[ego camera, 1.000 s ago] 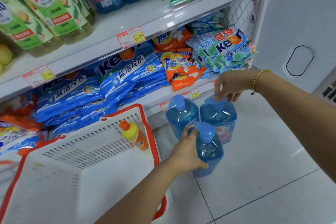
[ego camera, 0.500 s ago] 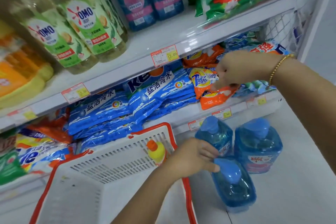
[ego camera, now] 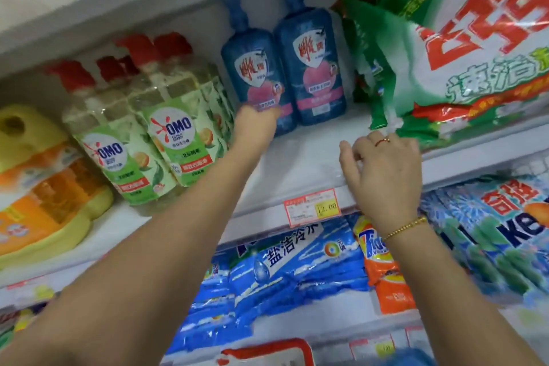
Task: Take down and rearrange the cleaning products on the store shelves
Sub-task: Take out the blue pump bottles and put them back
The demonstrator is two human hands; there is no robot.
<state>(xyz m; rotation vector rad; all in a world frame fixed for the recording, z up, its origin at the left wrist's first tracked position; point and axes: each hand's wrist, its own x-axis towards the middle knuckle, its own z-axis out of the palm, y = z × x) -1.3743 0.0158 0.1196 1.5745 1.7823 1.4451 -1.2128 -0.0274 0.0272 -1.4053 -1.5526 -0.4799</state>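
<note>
Two dark blue pump bottles with pink labels stand side by side at the back of the white middle shelf (ego camera: 297, 163). My left hand (ego camera: 255, 123) reaches up and grips the lower part of the left blue bottle (ego camera: 252, 74); motion blur hides the fingers' exact hold. The right blue bottle (ego camera: 315, 68) stands untouched beside it. Above the shelf's front edge, my right hand (ego camera: 383, 163) hovers with loosely curled fingers and holds nothing.
Clear OMO bottles (ego camera: 175, 133) with red caps stand left of the blue ones, then a yellow-orange jug (ego camera: 38, 181). A big green detergent bag (ego camera: 475, 62) fills the shelf's right. Blue bags (ego camera: 291, 270) and Tide bags (ego camera: 383, 270) lie below. A red basket rim (ego camera: 267, 350) shows at the bottom.
Both hands left the blue bottles on the floor and rose to the middle shelf. My left hand now holds a shelf bottle; my view tilted upward.
</note>
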